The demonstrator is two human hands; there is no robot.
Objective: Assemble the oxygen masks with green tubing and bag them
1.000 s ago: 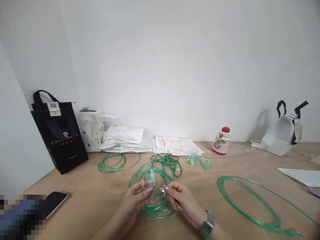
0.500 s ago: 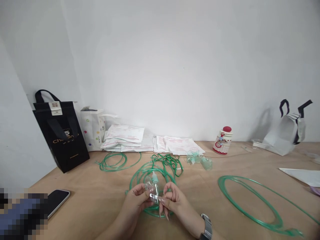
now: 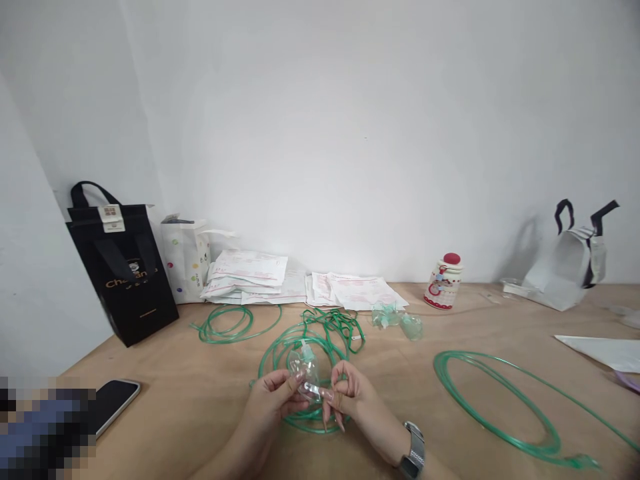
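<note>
A clear oxygen mask (image 3: 303, 364) with a pale green connector on top is held above coiled green tubing (image 3: 267, 355). My left hand (image 3: 274, 398) is closed on the mask's left side, thumb over its edge. A small shiny metal nose strip (image 3: 314, 390) lies across the front of the mask. My right hand (image 3: 352, 395) pinches the right end of this strip between thumb and fingers. Whether the strip is fastened to the mask cannot be made out. Green elastic straps (image 3: 334, 325) lie in a tangle just behind the coil.
Packets (image 3: 250, 265) are stacked along the wall, right of a black bag (image 3: 131, 280). Two more masks (image 3: 412, 327) lie behind on the right, near a bottle (image 3: 443, 283). Tubing coils lie left and right (image 3: 493, 417). A phone (image 3: 117, 400) rests at left.
The mask has tilted a little, showing more of its front. The strip's right end now points lower, and the right hand has shifted slightly right. The view has turned slightly.
</note>
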